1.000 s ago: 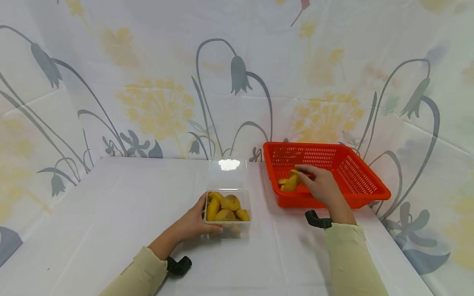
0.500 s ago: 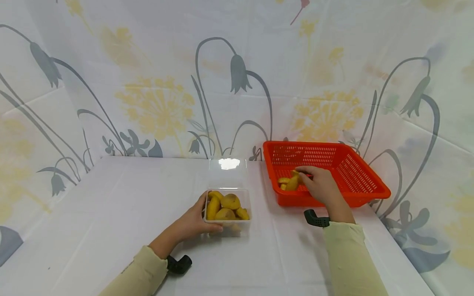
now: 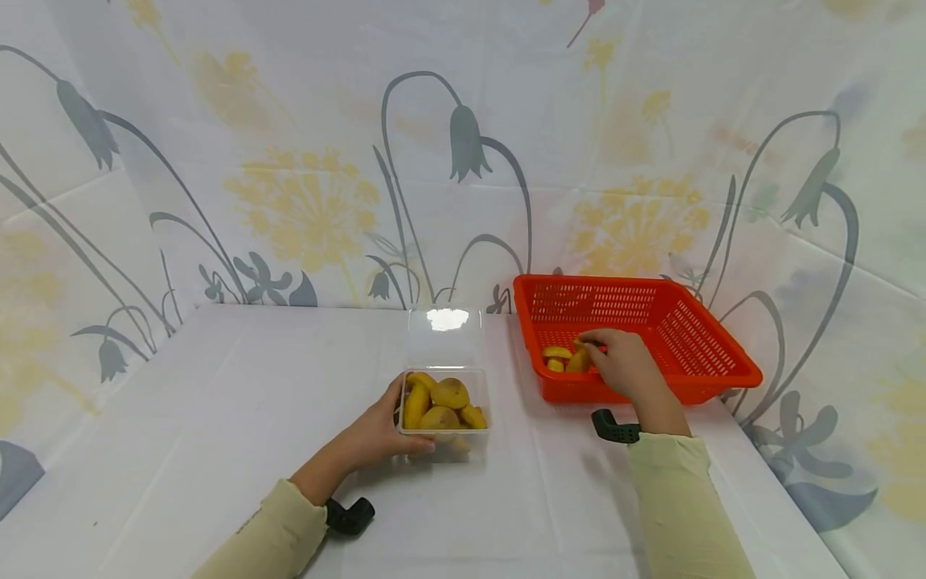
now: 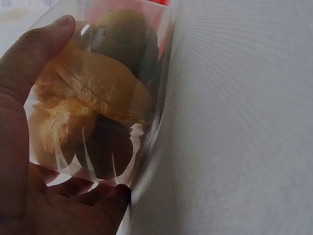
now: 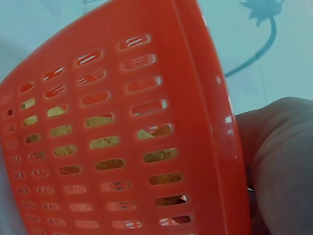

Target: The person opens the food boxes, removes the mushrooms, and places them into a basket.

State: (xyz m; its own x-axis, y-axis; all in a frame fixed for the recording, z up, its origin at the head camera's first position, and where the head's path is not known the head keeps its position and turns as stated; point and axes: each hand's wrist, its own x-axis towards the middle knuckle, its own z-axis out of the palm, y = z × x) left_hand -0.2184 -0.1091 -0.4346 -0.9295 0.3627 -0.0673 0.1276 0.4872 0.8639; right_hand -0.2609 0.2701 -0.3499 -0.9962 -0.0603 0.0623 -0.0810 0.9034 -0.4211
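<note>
Right hand [image 3: 629,366], thumb and fingertips nearly together, seems to pinch the upper end of a yellow piece [image 3: 578,361], its long axis near upright, inside the red basket [image 3: 586,391]. Leftward and slightly closer to the person, the left hand [image 3: 376,430] grips the clear box [image 3: 470,448] of yellow lumps [image 3: 450,394] on the table [image 3: 506,515].

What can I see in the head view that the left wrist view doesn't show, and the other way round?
Only the head view shows the right hand pinching a yellow item in the red slotted basket, beside a yellow mushroom; the left wrist view has just some red at its top edge.

Only the left wrist view shows the palm side of the left hand.

Both show that hand gripping the clear plastic container, the yellow pieces inside, and the white tablecloth.
</note>
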